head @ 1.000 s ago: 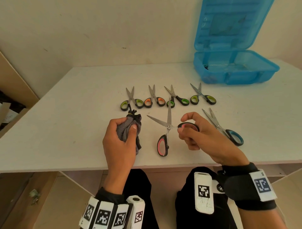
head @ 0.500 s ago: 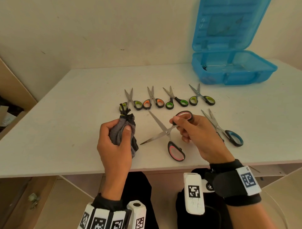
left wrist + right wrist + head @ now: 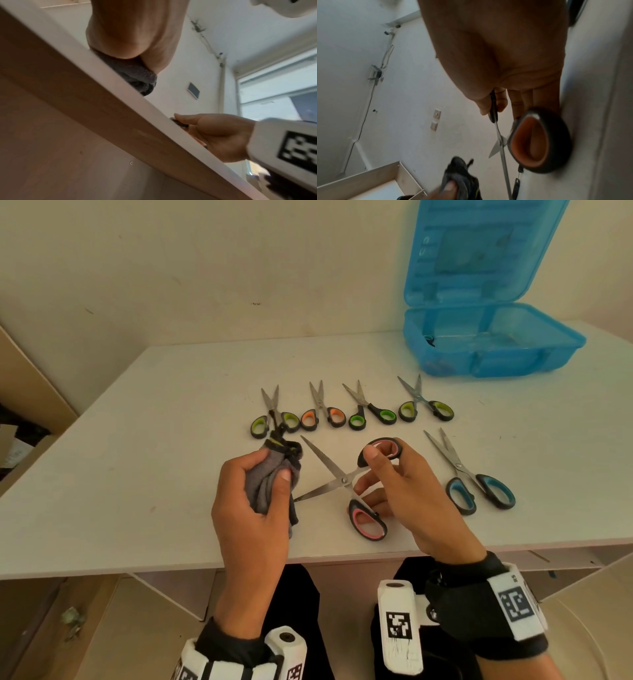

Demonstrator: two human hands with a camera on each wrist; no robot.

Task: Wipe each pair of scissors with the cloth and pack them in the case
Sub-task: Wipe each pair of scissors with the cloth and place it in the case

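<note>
My right hand [image 3: 394, 474] pinches the upper handle loop of the pink-handled scissors [image 3: 342, 481], whose blades are spread wide above the table; the lower loop [image 3: 539, 140] hangs near the table's front edge. My left hand [image 3: 260, 491] grips a bunched grey cloth [image 3: 274, 474] just left of the lower blade tip. In the left wrist view the cloth [image 3: 137, 75] rests on the table edge under my palm. The open blue case [image 3: 489, 347] stands at the back right.
A row of small scissors lies mid-table: green-handled [image 3: 274, 419], orange-handled [image 3: 323, 416], green-handled [image 3: 371, 412] and green-handled [image 3: 426, 405]. Blue-handled scissors [image 3: 479, 487] lie right of my right hand. A wall rises behind the white table [image 3: 137, 474].
The pink-handled scissors turned counterclockwise, so the blades now point left toward the cloth. My right hand rose and moved back; the left hand shifted slightly nearer the blade tip.
</note>
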